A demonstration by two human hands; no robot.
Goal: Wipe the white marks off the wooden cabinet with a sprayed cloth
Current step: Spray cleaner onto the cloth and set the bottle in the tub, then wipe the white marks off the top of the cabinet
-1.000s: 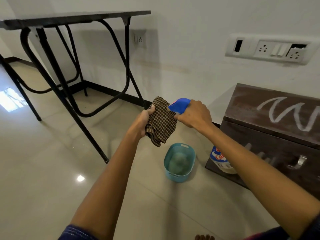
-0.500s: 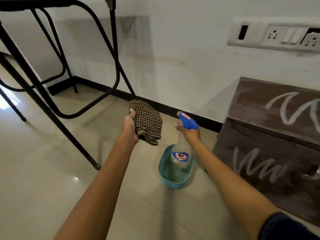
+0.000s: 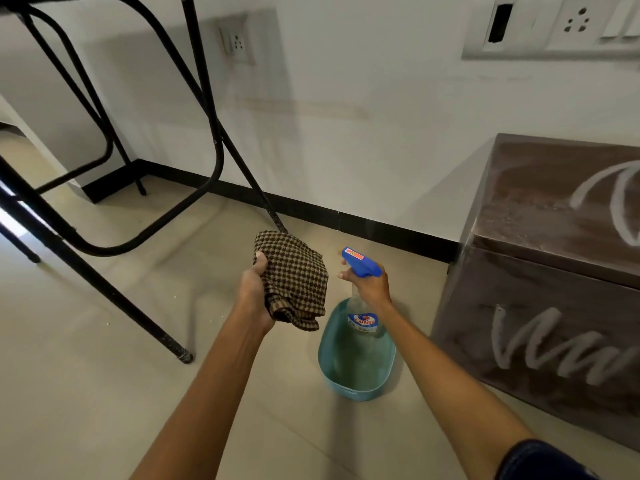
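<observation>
My left hand (image 3: pixel 252 289) grips a folded brown checked cloth (image 3: pixel 294 278) held up over the floor. Just to its right, my right hand (image 3: pixel 370 285) holds the neck of a clear spray bottle with a blue trigger head (image 3: pixel 360 263), its nozzle facing the cloth. The bottle hangs upright above a teal tub (image 3: pixel 356 382). A dark wooden cabinet (image 3: pixel 540 271) stands at the right, with white scribbled marks on its top (image 3: pixel 620 195) and its front (image 3: pixel 547 344).
A black metal folding table frame (image 3: pixel 214 147) stands at the left, one leg ending near the cloth. A white wall with black skirting lies behind, with a switch panel (image 3: pixel 554 26) at the upper right. The floor is beige tile.
Both hands have dropped lower, toward the tub. The bottle went from tipped against the cloth to upright and apart from it. The view has moved closer to the floor.
</observation>
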